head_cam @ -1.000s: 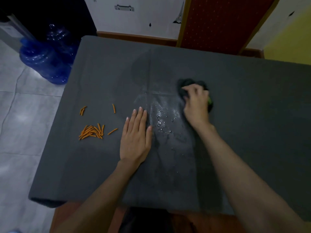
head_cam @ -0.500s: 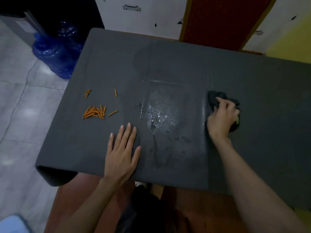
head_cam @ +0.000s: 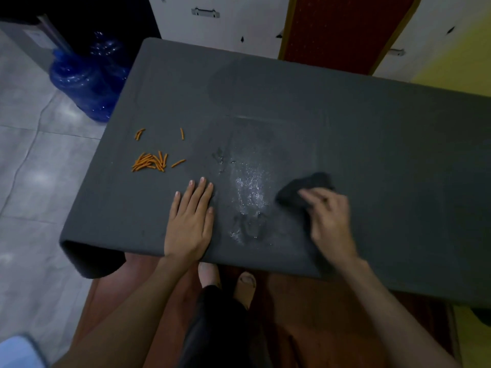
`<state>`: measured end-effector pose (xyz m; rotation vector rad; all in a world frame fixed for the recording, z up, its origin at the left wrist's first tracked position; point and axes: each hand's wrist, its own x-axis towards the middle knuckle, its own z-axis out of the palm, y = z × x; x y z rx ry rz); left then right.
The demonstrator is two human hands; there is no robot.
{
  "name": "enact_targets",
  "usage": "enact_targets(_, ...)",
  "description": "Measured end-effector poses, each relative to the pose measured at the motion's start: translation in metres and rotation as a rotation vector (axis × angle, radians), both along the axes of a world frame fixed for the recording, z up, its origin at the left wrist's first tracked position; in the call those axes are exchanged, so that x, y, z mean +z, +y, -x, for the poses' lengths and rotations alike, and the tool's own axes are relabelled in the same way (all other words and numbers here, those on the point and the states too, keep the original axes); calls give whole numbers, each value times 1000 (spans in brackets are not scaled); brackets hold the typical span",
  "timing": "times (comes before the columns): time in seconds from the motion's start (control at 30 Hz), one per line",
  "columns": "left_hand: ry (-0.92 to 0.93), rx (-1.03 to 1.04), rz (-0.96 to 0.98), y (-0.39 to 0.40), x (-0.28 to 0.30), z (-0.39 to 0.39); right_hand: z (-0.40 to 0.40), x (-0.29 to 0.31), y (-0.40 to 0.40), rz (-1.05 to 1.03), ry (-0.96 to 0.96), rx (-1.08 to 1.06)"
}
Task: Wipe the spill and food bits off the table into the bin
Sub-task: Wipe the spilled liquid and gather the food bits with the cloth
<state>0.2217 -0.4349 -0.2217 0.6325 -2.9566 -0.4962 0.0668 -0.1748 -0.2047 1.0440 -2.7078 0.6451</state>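
A dark grey table (head_cam: 372,134) carries a wet, glistening spill (head_cam: 249,187) near its front middle. A small heap of orange food sticks (head_cam: 150,162) lies at the left, with a few loose ones just beyond it. My left hand (head_cam: 191,221) rests flat on the table, fingers together, left of the spill and holding nothing. My right hand (head_cam: 329,219) presses a dark cloth (head_cam: 305,188) onto the table at the spill's right edge; it is blurred by motion. No bin is in view.
Blue water jugs (head_cam: 85,81) stand on the tiled floor past the table's far left corner. A white wall and a red panel (head_cam: 342,27) lie behind the table. My feet (head_cam: 228,280) show under the front edge.
My right hand with the cloth swung from the spill's far side out to the right, then back left and nearer to the spill's right edge. My left hand stayed flat.
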Motion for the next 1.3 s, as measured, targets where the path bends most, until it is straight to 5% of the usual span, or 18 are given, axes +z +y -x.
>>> enact_targets(0.1, 17, -1, -9, 0, 1, 0, 24, -3, 6, 58, -50, -455)
enact_targets(0.17, 23, -8, -15, 0, 0, -1, 26, -10, -17, 60, -62, -519)
enact_targets(0.37, 89, -8, -147, -4, 0, -1, -47, -12, -92, 69, -78, -157)
enact_targets(0.53, 66, -145, -119, -10, 5, -10, -80, 0, -50, 50, -106, 180)
enact_targets(0.7, 3, -322, 48, -34, 10, -34, -55, -5, 20, 30, 94, -652)
enact_targets(0.83, -2, -389, -42, -55, 4, -47, -84, -21, -15, 22, 41, -956)
enact_targets(1.03, 121, -278, -340, -58, 13, -46, -137, -10, -151, 99, -53, -764)
enact_targets(1.2, 187, -190, -486, -71, 23, -47, -146, -5, -169, 99, -83, -241)
enact_targets(1.3, 213, -170, -332, -95, 26, -51, -118, -7, -139, 126, -32, -612)
